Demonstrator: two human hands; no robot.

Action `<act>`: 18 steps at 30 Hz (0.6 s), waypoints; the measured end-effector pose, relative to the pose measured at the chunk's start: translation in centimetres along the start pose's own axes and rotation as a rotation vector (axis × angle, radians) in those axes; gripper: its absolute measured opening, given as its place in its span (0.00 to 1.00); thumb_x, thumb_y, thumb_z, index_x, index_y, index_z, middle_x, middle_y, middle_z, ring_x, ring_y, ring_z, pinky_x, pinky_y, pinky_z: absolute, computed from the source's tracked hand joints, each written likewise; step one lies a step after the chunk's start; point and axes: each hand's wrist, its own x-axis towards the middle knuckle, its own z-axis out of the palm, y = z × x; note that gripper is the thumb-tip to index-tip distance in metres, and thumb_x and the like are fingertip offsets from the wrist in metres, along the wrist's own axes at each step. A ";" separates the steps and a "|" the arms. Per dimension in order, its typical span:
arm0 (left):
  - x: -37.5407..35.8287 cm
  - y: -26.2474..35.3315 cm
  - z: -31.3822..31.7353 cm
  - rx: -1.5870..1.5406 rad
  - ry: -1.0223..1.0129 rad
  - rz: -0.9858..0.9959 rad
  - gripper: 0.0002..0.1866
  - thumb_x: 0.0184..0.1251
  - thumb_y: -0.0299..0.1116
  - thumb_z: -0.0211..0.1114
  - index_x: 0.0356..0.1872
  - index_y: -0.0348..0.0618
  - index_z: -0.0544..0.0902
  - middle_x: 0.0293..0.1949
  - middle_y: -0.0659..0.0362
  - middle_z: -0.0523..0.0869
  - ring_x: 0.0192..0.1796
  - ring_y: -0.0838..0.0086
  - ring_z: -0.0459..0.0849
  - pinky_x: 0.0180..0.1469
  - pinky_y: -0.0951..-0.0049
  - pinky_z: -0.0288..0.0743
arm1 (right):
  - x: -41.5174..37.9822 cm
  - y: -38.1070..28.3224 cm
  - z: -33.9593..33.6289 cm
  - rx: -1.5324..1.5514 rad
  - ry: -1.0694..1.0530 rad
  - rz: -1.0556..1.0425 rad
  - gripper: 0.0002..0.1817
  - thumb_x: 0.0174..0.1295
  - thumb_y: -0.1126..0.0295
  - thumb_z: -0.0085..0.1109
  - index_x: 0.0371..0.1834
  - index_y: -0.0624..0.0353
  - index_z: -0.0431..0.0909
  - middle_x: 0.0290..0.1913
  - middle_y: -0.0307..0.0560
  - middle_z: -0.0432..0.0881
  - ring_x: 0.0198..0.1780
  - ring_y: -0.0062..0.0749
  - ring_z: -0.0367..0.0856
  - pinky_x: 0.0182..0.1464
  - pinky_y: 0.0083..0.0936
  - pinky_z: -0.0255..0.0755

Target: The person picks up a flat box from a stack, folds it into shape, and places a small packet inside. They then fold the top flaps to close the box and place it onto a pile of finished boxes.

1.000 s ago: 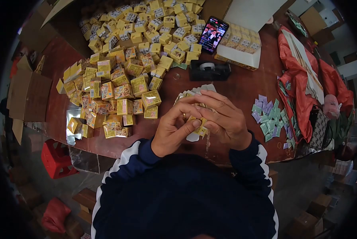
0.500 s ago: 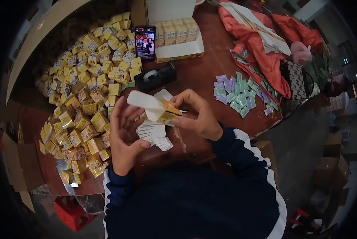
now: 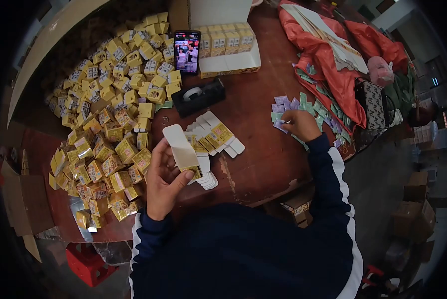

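My left hand point(image 3: 162, 187) grips a small yellow carton point(image 3: 184, 152) between thumb and fingers; its long white flap stands up open. Just beyond it on the table lies a fanned stack of flat, unfolded cartons point(image 3: 221, 135), white and yellow. Over to the right, my right hand point(image 3: 302, 124) reaches down to a loose pile of small sachets point(image 3: 308, 107), purple and green. Its thumb and fingertips are pinched together on a sachet point(image 3: 282, 124) at the near left of the pile, partly hidden by the fingers.
Many folded yellow boxes point(image 3: 111, 134) are heaped at the left. A phone point(image 3: 187, 52), a black tape dispenser point(image 3: 198, 98) and an open display box point(image 3: 231, 65) holding rows of cartons stand at the back. A red plastic bag point(image 3: 328, 74) and a patterned bag point(image 3: 370, 102) lie at the right.
My right hand has let go of the yellow carton and moved right to the sachets. My left hand now holds the carton alone, with the flap more upright.
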 end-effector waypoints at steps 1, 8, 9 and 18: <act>0.1 -0.3 -0.1 -0.008 -0.024 -0.010 0.39 0.62 0.18 0.68 0.73 0.39 0.61 0.61 0.55 0.78 0.63 0.69 0.78 0.66 0.67 0.73 | -0.6 -0.1 0.5 0.001 -0.007 -0.012 0.10 0.54 0.72 0.72 0.38 0.61 0.83 0.36 0.53 0.87 0.38 0.40 0.87 0.40 0.32 0.78; 0.4 -0.9 -0.2 0.073 -0.023 -0.079 0.37 0.60 0.21 0.74 0.69 0.41 0.66 0.56 0.58 0.80 0.59 0.73 0.80 0.61 0.69 0.77 | -0.7 -0.6 2.3 -0.056 0.000 -0.006 0.14 0.48 0.69 0.74 0.35 0.59 0.80 0.38 0.55 0.84 0.40 0.56 0.83 0.41 0.44 0.76; 0.3 -0.7 -0.1 0.054 -0.020 -0.089 0.36 0.60 0.22 0.74 0.69 0.41 0.67 0.56 0.58 0.80 0.59 0.73 0.81 0.61 0.70 0.78 | -0.8 -0.8 2.4 -0.062 0.002 -0.022 0.14 0.48 0.69 0.74 0.35 0.59 0.80 0.38 0.55 0.84 0.40 0.56 0.83 0.41 0.44 0.76; 0.3 -1.7 0.9 0.430 0.046 0.128 0.33 0.56 0.22 0.77 0.64 0.36 0.72 0.57 0.53 0.81 0.58 0.67 0.83 0.60 0.68 0.78 | -2.1 -16.6 -2.1 1.053 0.211 -0.122 0.17 0.60 0.83 0.65 0.53 0.63 0.76 0.33 0.42 0.84 0.33 0.17 0.82 0.36 0.17 0.76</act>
